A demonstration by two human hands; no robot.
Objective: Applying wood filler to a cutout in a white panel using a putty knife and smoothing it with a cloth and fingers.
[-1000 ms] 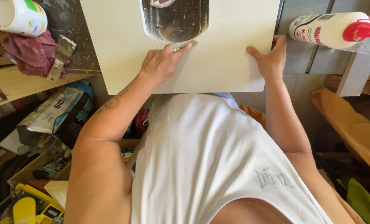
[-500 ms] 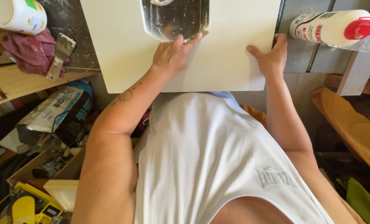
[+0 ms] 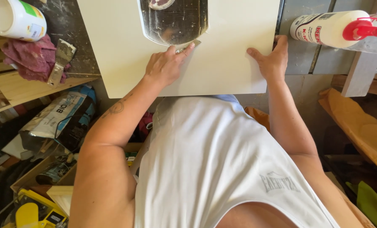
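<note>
Compared with a second ago, the left hand (image 3: pixel 165 65) is sitting further up the pale square board (image 3: pixel 121 59), now right at the lower rim of the glossy dark patch (image 3: pixel 173 21), where before it lay lower and more to the side. Its fingers are curling loosely around a small flat metal tool (image 3: pixel 190 45), whose tip is poking out beside the rim of the patch; the grip looks light and pinching rather than a full fist. Probably the tool is being held low and flat so that its edge can run along the border of the patch.

Meanwhile the right hand (image 3: pixel 271 61) is staying where it was, lying open at the board's right edge with the thumb spread onto the pale face and the fingers pressing at the side. It is holding nothing; it seems to be steadying the board against the grey tabletop (image 3: pixel 311 57) so it does not slide.

Around the work, a white glue bottle with a red cap (image 3: pixel 336 28) is lying on its side at the right, well apart from the hands. At the left, a putty knife (image 3: pixel 61 59) is resting on a crumpled pink rag (image 3: pixel 28 59), beside a white tub (image 3: pixel 13 19).
</note>
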